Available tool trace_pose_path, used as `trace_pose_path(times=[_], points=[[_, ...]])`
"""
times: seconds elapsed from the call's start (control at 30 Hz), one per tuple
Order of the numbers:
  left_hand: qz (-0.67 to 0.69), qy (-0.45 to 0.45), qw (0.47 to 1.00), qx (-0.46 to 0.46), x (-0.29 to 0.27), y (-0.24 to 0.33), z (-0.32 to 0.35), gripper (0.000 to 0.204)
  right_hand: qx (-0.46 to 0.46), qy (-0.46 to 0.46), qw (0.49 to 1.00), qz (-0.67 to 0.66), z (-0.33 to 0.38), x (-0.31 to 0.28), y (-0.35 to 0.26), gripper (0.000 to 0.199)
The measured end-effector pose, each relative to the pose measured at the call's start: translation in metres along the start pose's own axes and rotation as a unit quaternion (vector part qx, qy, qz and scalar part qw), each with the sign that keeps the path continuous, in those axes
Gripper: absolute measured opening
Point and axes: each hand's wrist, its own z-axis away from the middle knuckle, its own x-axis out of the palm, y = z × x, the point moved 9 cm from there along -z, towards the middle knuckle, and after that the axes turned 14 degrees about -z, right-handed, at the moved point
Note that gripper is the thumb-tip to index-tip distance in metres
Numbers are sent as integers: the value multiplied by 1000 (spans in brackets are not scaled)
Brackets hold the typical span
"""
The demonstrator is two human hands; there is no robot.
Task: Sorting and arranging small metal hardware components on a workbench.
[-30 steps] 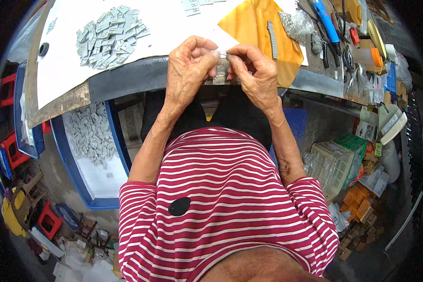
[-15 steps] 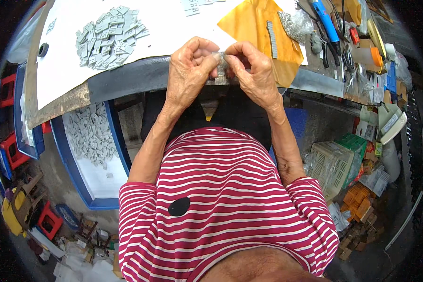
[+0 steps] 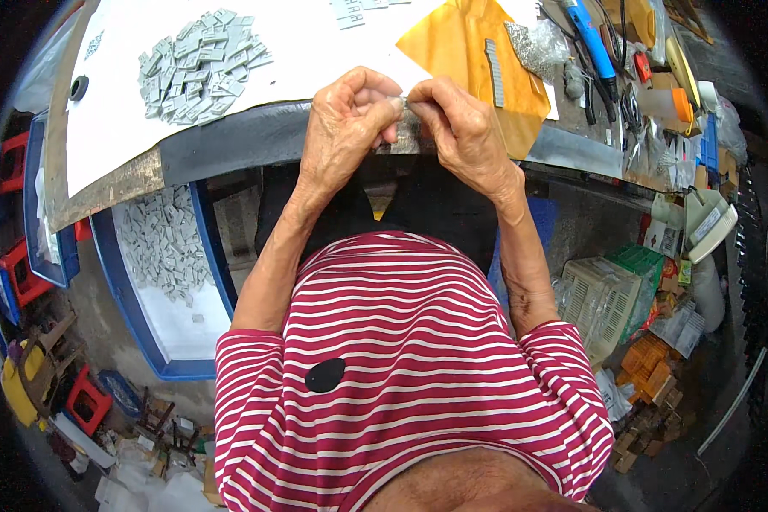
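Observation:
My left hand (image 3: pixel 346 132) and my right hand (image 3: pixel 461 132) meet at the front edge of the workbench (image 3: pixel 230 141). Both pinch one small grey plastic part (image 3: pixel 404 128) between their fingertips; most of it is hidden by my fingers. A heap of similar grey parts (image 3: pixel 198 66) lies on the white sheet (image 3: pixel 299 43) to the upper left of my left hand. Just beyond my right hand lies a yellow-orange sheet (image 3: pixel 461 43) with a thin grey strip (image 3: pixel 493 61) on it.
A blue tray (image 3: pixel 141 299) with several grey parts stands on the floor at my left. Tools, a blue-handled one (image 3: pixel 590 38) among them, crowd the bench's right end. Boxes and a white crate (image 3: pixel 602 299) sit on the floor at right. Red stools (image 3: pixel 85 397) stand at far left.

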Motion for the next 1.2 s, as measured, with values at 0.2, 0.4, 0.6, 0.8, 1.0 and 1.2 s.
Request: trace_pose_path(times=[0.2, 0.4, 0.6, 0.8, 1.0, 1.2], points=[[-7, -10, 1000, 0, 2, 4, 1, 12, -11, -21, 999, 24, -3, 0, -2, 13], [-10, -13, 1000, 3, 2, 2, 0, 12, -21, -36, 999, 34, -5, 2, -2, 12], [-9, -17, 1000, -3, 2, 1, 1, 14, -15, -39, 999, 24, -5, 1, -2, 11], [6, -24, 1000, 0, 3, 2, 1, 15, 48, -56, 997, -14, -8, -2, 7, 8], [4, -24, 1000, 0, 1, 2, 1, 16, 150, -40, 979, -131, -1, -1, 29, 14], [22, -19, 1000, -2, 1, 3, 2, 18, 208, -32, 945, -252, 2, 2, 34, 12]])
